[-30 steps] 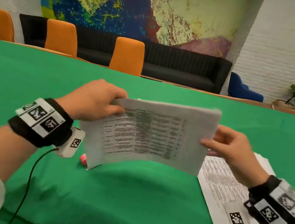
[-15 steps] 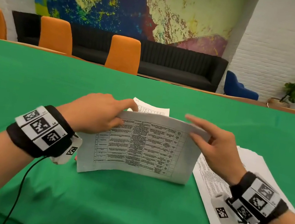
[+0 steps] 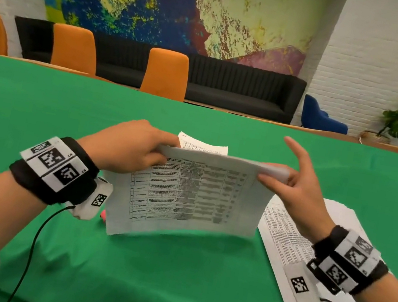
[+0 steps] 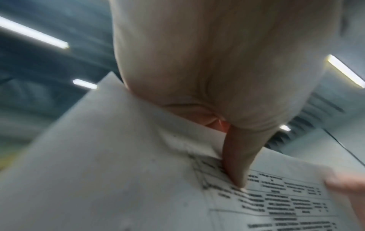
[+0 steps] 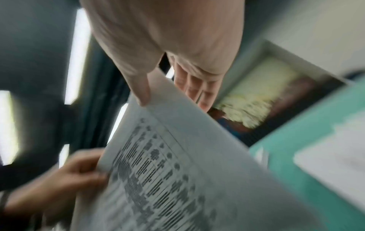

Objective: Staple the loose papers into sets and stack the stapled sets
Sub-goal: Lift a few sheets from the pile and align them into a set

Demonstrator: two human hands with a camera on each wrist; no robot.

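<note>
Covering the whole foreground, the green desk (image 3: 170,279) carries everything in play. Pile of loose papers (image 3: 289,249) lies flat on the desk at the right, under the right forearm; its sheets are fanned slightly at the near edge. Held set of papers (image 3: 192,195), printed with a table, is lifted off the desk at centre, top edge up and lower edge hanging towards the cloth, not touching it as far as the head view shows. Another sheet (image 3: 204,146) shows just behind the held set's top edge; whether it lies on the desk cannot be told. Left hand (image 3: 126,148) grips the set's upper left corner, fingers (image 3: 164,158) curled over the top edge and clamped on it. Right hand (image 3: 300,190) pinches the upper right corner between thumb and the lower fingers (image 5: 197,87); the index finger points up, clear of the paper. Small pink object (image 3: 103,214) shows on the desk below the left wrist, mostly hidden, not identifiable.
</note>
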